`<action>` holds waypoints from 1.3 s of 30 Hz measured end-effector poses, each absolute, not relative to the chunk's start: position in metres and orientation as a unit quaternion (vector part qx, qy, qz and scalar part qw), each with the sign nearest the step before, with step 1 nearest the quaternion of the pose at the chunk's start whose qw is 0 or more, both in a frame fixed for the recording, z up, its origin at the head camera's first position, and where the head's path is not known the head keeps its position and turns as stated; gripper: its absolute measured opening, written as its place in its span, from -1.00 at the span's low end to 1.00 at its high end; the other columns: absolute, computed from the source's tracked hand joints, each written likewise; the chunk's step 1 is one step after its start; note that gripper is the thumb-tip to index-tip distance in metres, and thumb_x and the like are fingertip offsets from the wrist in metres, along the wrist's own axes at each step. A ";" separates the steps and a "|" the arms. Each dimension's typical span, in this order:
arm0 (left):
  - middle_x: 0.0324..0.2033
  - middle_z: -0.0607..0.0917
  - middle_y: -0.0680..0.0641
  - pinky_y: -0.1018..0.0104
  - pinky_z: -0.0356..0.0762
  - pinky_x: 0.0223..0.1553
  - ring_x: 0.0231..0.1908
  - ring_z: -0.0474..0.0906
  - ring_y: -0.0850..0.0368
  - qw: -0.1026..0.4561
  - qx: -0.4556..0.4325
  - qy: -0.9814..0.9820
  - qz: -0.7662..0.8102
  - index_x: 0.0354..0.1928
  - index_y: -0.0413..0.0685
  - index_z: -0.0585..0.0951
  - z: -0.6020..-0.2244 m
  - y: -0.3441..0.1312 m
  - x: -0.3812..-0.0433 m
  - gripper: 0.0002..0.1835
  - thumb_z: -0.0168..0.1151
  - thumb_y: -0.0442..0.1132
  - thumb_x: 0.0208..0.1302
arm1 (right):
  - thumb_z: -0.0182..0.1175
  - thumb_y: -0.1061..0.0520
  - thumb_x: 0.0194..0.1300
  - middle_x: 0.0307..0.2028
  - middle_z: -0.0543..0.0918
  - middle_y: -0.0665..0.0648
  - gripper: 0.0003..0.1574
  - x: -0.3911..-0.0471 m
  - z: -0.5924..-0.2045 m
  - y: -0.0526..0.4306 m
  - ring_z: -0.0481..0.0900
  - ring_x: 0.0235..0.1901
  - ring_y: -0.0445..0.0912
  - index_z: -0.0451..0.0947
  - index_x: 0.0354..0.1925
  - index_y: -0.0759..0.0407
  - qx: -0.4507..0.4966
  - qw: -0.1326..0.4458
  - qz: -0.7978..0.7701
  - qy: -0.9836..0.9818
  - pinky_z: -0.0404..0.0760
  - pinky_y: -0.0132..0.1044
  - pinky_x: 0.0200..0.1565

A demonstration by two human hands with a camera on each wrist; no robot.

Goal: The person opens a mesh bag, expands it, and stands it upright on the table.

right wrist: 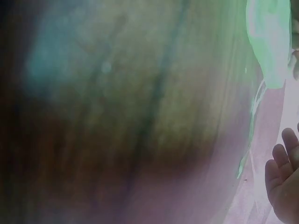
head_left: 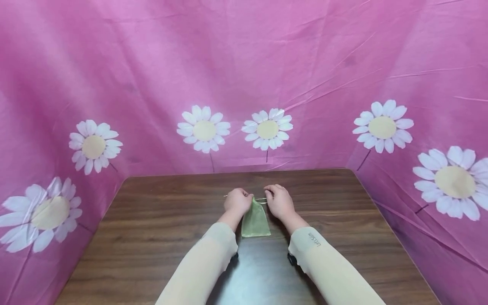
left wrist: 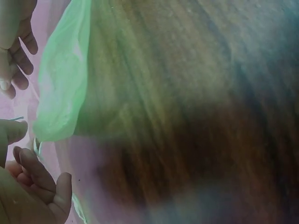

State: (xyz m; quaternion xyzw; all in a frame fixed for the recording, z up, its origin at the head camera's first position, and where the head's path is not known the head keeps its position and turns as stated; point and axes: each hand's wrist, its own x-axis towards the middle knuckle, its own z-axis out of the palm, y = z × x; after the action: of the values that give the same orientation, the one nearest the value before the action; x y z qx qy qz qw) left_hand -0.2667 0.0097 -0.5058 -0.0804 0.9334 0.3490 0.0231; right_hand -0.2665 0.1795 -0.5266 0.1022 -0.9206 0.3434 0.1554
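Observation:
A small light-green sheer drawstring pouch (head_left: 256, 222) stands out against the brown table, its top gathered narrow and its wide bottom toward me. At its gathered top, my left hand (head_left: 237, 202) pinches the pouch; a short cord end pokes out beyond this hand. To the right, my right hand (head_left: 280, 203) holds the pale drawstring (head_left: 261, 199) between thumb and finger, a little apart from the pouch. The left wrist view shows the pouch (left wrist: 65, 74) between both hands. In the right wrist view a cord (right wrist: 252, 121) trails from the pouch; that hand's thumb is out of frame.
The dark wood-grain table (head_left: 160, 220) reaches back to a pink cloth (head_left: 236, 63) printed with white daisies, which surrounds it at the back and sides. Both forearms in cream sleeves (head_left: 206, 262) cross the near part of the table.

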 end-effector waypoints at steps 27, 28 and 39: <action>-0.38 0.76 0.01 -0.03 0.62 -0.32 -0.29 0.70 0.01 0.024 -0.049 0.952 0.301 -0.45 0.10 0.70 -0.517 0.025 -0.267 -0.76 0.34 -0.02 0.38 | 0.33 0.16 0.43 -0.04 0.77 0.22 -0.81 -0.258 -0.523 0.167 0.70 0.06 0.19 0.78 -0.06 0.19 0.092 0.048 0.279 -0.955 0.62 0.13 0.14; -0.38 0.76 0.02 -0.02 0.62 -0.32 -0.30 0.69 0.02 0.025 -0.048 0.953 0.300 -0.46 0.10 0.70 -0.517 0.025 -0.267 -0.76 0.34 -0.03 0.38 | 0.34 0.15 0.43 -0.05 0.77 0.21 -0.82 -0.258 -0.522 0.166 0.69 0.06 0.19 0.79 -0.07 0.17 0.089 0.042 0.270 -0.958 0.61 0.13 0.14; -0.41 0.73 0.02 0.02 0.60 -0.33 -0.35 0.66 0.03 0.016 -0.012 0.953 0.304 -0.42 0.07 0.64 -0.514 0.025 -0.262 -0.77 0.28 -0.10 0.45 | 0.34 0.13 0.43 -0.20 0.82 0.08 -0.86 -0.260 -0.528 0.169 0.74 -0.07 0.11 0.82 -0.19 0.11 0.075 0.030 0.272 -0.959 0.66 0.06 0.03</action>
State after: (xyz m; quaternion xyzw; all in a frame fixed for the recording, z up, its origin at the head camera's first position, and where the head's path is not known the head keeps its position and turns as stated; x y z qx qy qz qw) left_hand -0.2616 0.0252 -0.5139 -0.0117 0.9525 0.3038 0.0157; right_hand -0.2595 0.1689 -0.5279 0.0749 -0.9588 0.2725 0.0296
